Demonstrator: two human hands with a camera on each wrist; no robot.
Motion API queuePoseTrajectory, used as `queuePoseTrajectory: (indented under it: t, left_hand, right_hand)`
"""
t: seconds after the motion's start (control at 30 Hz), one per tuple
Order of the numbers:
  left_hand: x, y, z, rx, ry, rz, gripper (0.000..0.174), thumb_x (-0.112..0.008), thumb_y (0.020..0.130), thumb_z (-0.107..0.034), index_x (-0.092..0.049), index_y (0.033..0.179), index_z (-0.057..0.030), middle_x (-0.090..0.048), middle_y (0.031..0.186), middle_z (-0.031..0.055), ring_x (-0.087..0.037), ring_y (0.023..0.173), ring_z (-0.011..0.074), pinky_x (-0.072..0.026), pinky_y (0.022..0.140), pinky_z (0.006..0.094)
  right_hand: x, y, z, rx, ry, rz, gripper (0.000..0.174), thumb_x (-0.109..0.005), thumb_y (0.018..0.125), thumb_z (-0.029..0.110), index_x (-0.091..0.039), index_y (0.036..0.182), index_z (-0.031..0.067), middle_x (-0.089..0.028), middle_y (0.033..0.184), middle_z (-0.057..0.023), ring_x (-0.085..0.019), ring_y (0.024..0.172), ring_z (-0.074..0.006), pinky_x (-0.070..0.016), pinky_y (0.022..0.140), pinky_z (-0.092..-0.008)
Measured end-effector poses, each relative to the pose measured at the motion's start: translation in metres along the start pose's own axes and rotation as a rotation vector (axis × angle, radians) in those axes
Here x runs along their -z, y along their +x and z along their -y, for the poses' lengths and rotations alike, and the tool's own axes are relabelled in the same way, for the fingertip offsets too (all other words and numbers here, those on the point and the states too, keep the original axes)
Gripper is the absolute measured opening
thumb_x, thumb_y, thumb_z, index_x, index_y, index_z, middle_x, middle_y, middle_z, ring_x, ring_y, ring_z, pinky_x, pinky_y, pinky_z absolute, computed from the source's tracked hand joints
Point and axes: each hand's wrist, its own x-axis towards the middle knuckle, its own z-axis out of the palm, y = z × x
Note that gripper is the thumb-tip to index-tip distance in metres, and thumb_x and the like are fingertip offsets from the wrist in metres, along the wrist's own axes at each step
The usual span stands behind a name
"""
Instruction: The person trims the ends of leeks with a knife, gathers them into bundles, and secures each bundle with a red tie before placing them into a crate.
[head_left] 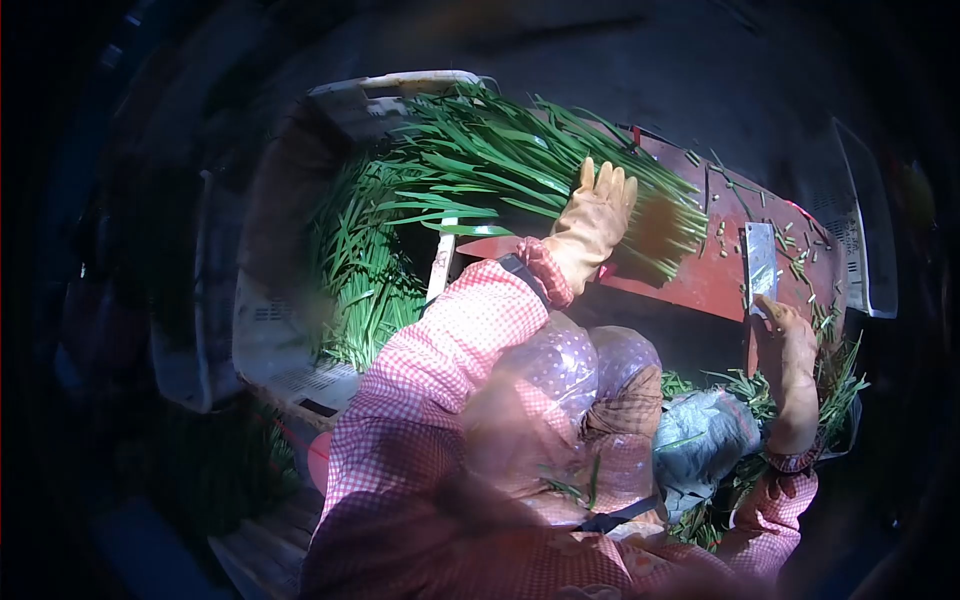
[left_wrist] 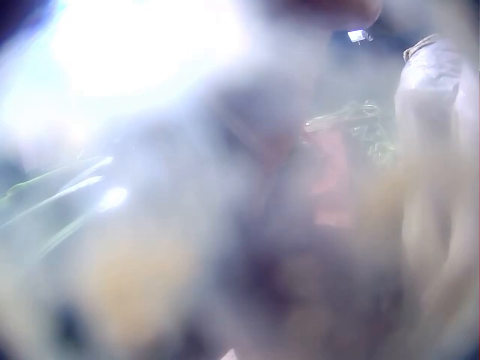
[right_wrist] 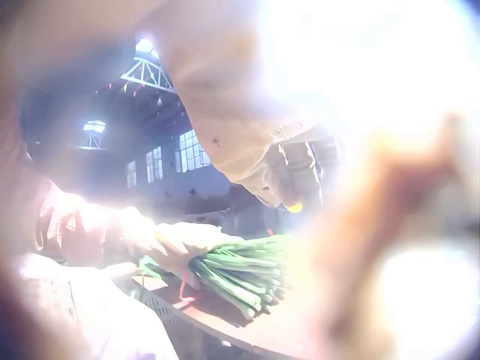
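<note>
A thick bundle of green chives (head_left: 510, 165) lies across a red board (head_left: 700, 290), its pale cut ends toward the right. My gloved left hand (head_left: 588, 225) rests flat on the bundle near those ends, with fingers extended. In the right wrist view, the same bundle (right_wrist: 240, 274) shows under the left glove (right_wrist: 180, 244). Over the right part of the board, my gloved right hand (head_left: 793, 345) grips a knife with a broad metal blade (head_left: 761, 265); its handle is hidden in the hand. Glare and blur cover most of the left wrist view.
A white plastic crate (head_left: 290, 375) at the left holds more chives. Short cut pieces (head_left: 790, 240) litter the board's right side. Another crate (head_left: 868, 230) stands beyond it. Leafy scraps (head_left: 840, 385) and a grey-blue plastic bag (head_left: 705, 440) lie near the right arm.
</note>
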Motion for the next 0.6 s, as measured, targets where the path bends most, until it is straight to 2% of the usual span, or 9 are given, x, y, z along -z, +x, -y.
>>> queuePoseTrajectory:
  t: [0.03, 0.07, 0.13, 0.3, 0.43, 0.5, 0.53, 0.6]
  left_hand:
    - [0.001, 0.003, 0.0, -0.012, -0.163, -0.021, 0.056, -0.046, 0.096, -0.017, -0.033, 0.143, 0.0083, -0.036, 0.149, 0.0274, -0.033, 0.141, 0.0427, -0.0245, 0.114, 0.0676]
    - [0.006, 0.006, 0.0, 0.004, -0.204, -0.03, 0.054, -0.046, 0.095, -0.016, -0.035, 0.141, 0.0098, -0.04, 0.146, 0.0283, -0.035, 0.139, 0.0422, -0.0253, 0.114, 0.0663]
    - [0.012, 0.003, 0.002, 0.019, -0.25, -0.065, 0.052, -0.047, 0.094, -0.015, -0.039, 0.138, 0.0115, -0.045, 0.141, 0.029, -0.039, 0.136, 0.0413, -0.0263, 0.115, 0.0638]
    - [0.014, -0.016, 0.002, -0.012, -0.361, -0.156, 0.046, -0.048, 0.093, -0.016, -0.044, 0.131, 0.0099, -0.05, 0.133, 0.0275, -0.044, 0.131, 0.0396, -0.0268, 0.115, 0.0606]
    - [0.009, -0.013, 0.002, -0.004, -0.573, -0.153, 0.04, -0.049, 0.091, -0.017, -0.049, 0.123, 0.0073, -0.052, 0.125, 0.0257, -0.046, 0.126, 0.0384, -0.0271, 0.114, 0.0593]
    - [0.004, -0.003, 0.001, 0.022, -0.692, -0.138, 0.037, -0.05, 0.091, -0.017, -0.051, 0.119, 0.0059, -0.053, 0.122, 0.0248, -0.047, 0.124, 0.0379, -0.0272, 0.114, 0.0587]
    - [0.002, 0.002, 0.0, 0.036, -0.749, -0.136, 0.035, -0.05, 0.09, -0.018, -0.052, 0.117, 0.0053, -0.054, 0.12, 0.0244, -0.048, 0.123, 0.0376, -0.0273, 0.114, 0.0583]
    - [-0.002, 0.009, 0.001, 0.063, -0.831, -0.131, 0.033, -0.05, 0.089, -0.018, -0.055, 0.113, 0.004, -0.055, 0.116, 0.0235, -0.049, 0.121, 0.037, -0.0275, 0.114, 0.0577]
  right_hand:
    - [-0.002, 0.023, 0.052, 0.442, -0.288, -0.104, 0.017, -0.069, 0.085, 0.004, -0.07, 0.101, 0.0084, -0.071, 0.096, -0.0088, -0.068, 0.081, -0.0277, -0.0534, 0.072, -0.0358]
    - [-0.019, 0.043, 0.068, 0.435, -0.118, -0.065, 0.019, -0.069, 0.085, 0.005, -0.07, 0.103, 0.0084, -0.071, 0.098, -0.0084, -0.068, 0.087, -0.0273, -0.0535, 0.076, -0.0353]
    - [-0.051, 0.081, 0.093, 0.495, 0.063, -0.013, 0.016, -0.068, 0.085, 0.007, -0.068, 0.101, 0.0079, -0.069, 0.096, -0.0088, -0.067, 0.087, -0.0275, -0.0529, 0.076, -0.0354]
    - [-0.124, 0.165, 0.116, 0.709, 0.183, 0.232, 0.009, -0.063, 0.085, 0.011, -0.064, 0.094, 0.0069, -0.065, 0.091, -0.0096, -0.065, 0.085, -0.0279, -0.0514, 0.075, -0.0356]
    - [-0.153, 0.19, 0.12, 0.82, 0.228, 0.442, 0.008, -0.059, 0.086, 0.014, -0.06, 0.088, 0.006, -0.061, 0.087, -0.0102, -0.063, 0.085, -0.0283, -0.0503, 0.074, -0.0358]
    - [-0.155, 0.191, 0.137, 0.847, 0.216, 0.486, 0.009, -0.057, 0.086, 0.015, -0.059, 0.085, 0.0056, -0.059, 0.085, -0.0106, -0.062, 0.084, -0.0285, -0.0497, 0.074, -0.0359]
    - [-0.155, 0.19, 0.146, 0.867, 0.032, 0.424, 0.01, -0.062, 0.082, 0.015, -0.062, 0.081, 0.0047, -0.063, 0.084, -0.0131, -0.064, 0.082, -0.0299, -0.0517, 0.072, -0.037]
    - [-0.156, 0.188, 0.17, 0.805, -0.178, 0.429, 0.01, -0.062, 0.081, 0.011, -0.068, 0.084, 0.0044, -0.066, 0.085, -0.0168, -0.067, 0.083, -0.0314, -0.0542, 0.073, -0.0379]
